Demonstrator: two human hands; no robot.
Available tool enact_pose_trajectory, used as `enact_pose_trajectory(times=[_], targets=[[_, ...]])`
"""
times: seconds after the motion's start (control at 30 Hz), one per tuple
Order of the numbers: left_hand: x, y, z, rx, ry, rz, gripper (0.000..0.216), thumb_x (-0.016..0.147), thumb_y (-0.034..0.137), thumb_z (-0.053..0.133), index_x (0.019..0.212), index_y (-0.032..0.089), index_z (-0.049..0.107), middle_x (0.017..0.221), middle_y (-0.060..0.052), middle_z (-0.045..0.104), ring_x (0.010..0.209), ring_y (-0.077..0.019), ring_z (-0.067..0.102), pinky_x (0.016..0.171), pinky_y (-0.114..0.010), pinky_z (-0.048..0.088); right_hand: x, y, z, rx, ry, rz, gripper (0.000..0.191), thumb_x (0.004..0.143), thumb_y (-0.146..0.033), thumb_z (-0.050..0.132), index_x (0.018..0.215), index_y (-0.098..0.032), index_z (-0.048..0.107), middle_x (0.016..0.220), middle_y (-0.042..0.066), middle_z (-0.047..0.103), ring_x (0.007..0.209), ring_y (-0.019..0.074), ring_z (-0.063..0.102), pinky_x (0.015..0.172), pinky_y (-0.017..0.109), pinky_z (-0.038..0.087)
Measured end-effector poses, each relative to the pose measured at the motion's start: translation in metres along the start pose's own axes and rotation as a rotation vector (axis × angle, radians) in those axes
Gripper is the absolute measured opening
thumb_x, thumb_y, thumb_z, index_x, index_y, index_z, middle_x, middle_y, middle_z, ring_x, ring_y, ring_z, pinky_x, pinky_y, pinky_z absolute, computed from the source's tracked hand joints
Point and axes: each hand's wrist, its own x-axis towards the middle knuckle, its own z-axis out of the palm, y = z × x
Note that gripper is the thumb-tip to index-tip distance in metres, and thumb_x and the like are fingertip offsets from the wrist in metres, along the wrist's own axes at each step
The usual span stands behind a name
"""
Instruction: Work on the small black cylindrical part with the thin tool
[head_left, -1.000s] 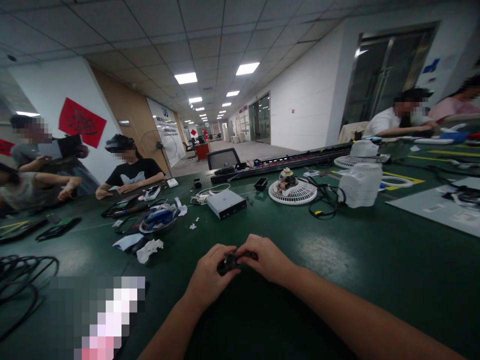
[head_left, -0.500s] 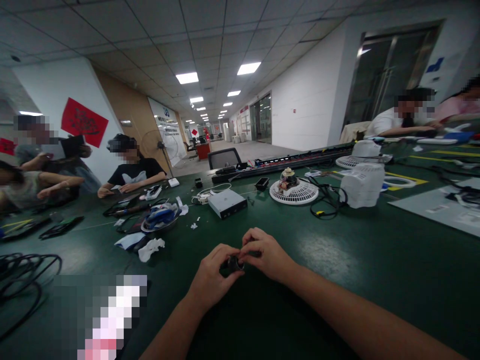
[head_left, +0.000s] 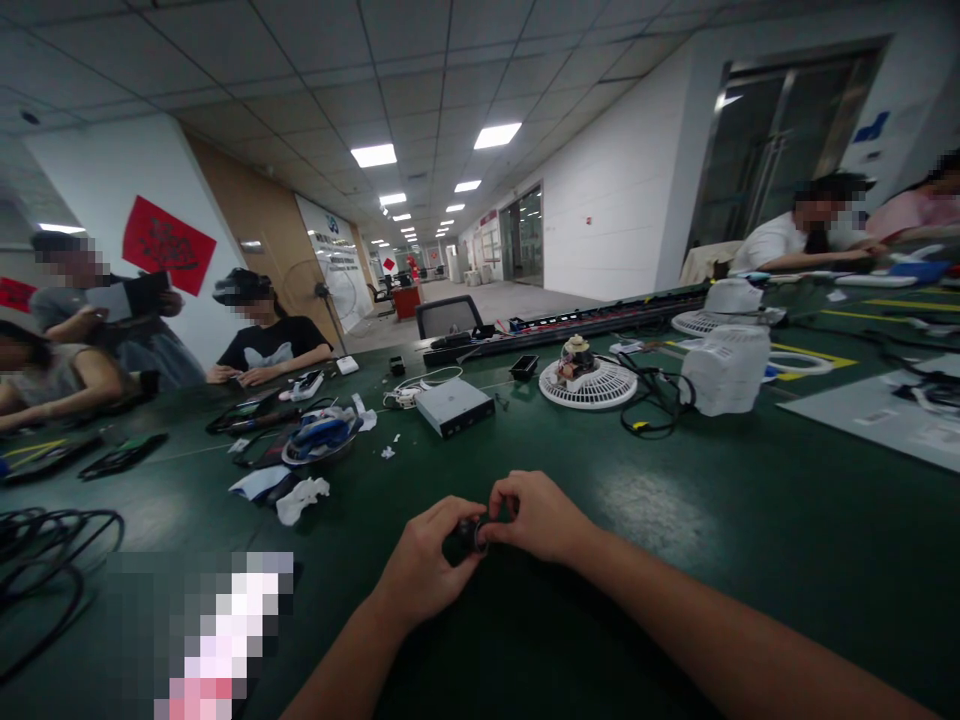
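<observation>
Both hands meet just above the green table (head_left: pixel 675 520), in front of me at the centre. My left hand (head_left: pixel 427 560) is closed around a small black part (head_left: pixel 466 537). My right hand (head_left: pixel 536 515) pinches the same black part from the right, with its fingers curled. Most of the part is hidden by my fingers, so its shape is unclear.
Farther back stand a grey box (head_left: pixel 454 405), a white fan grille with a motor (head_left: pixel 587 380), a white fan body (head_left: pixel 724 368) and black cables (head_left: pixel 45 560). Loose bits (head_left: pixel 315 440) lie to the left. Several people sit at the left and right of the table.
My hands stay together on the black part and have shifted slightly toward me. The fingers of my right hand have turned on it a little.
</observation>
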Motion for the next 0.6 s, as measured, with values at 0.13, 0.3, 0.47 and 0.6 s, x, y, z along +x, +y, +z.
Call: enact_pose_trajectory(times=[0.13, 0.3, 0.47, 0.6], targets=[[-0.0012, 0.0013, -0.0007, -0.006, 0.000, -0.029, 0.038, 0.078, 0.009, 0.068, 0.112, 0.024, 0.061, 0.100, -0.003, 0.068, 0.088, -0.0182, 0.066, 0.079, -0.032, 0.054, 0.0014, 0.0022, -0.0022, -0.018, -0.008, -0.001, 0.034, 0.061, -0.049, 0.088, 0.075, -0.022, 0.073, 0.066, -0.002, 0.060, 0.061, 0.0141, 0.054, 0.052, 0.024, 0.031], [-0.0008, 0.0029, -0.0013, -0.026, -0.067, -0.062, 0.045, 0.073, 0.005, 0.071, 0.112, 0.026, 0.063, 0.099, -0.001, 0.069, 0.089, -0.0181, 0.066, 0.083, -0.032, 0.054, 0.0008, 0.0029, -0.0052, -0.099, -0.048, -0.064, 0.032, 0.061, -0.049, 0.087, 0.075, -0.023, 0.074, 0.069, 0.001, 0.063, 0.064, 0.0161, 0.057, 0.052, 0.025, 0.030], [-0.0002, 0.0012, -0.0005, -0.024, 0.032, -0.076, 0.043, 0.074, 0.009, 0.072, 0.112, 0.024, 0.061, 0.100, -0.002, 0.069, 0.088, -0.0181, 0.067, 0.080, -0.032, 0.055, 0.0005, 0.0006, -0.0051, -0.142, -0.003, -0.073, 0.033, 0.066, -0.052, 0.084, 0.073, -0.022, 0.073, 0.068, 0.002, 0.061, 0.068, 0.0179, 0.056, 0.056, 0.027, 0.031], [0.0000, -0.0028, 0.0027, -0.053, 0.104, -0.089, 0.043, 0.077, 0.013, 0.071, 0.117, 0.024, 0.058, 0.101, -0.003, 0.068, 0.091, -0.0185, 0.067, 0.083, -0.034, 0.055, 0.0002, -0.0005, -0.0080, -0.027, 0.050, -0.067, 0.030, 0.079, -0.049, 0.074, 0.075, -0.020, 0.070, 0.069, 0.001, 0.058, 0.066, 0.0166, 0.054, 0.059, 0.028, 0.033]])
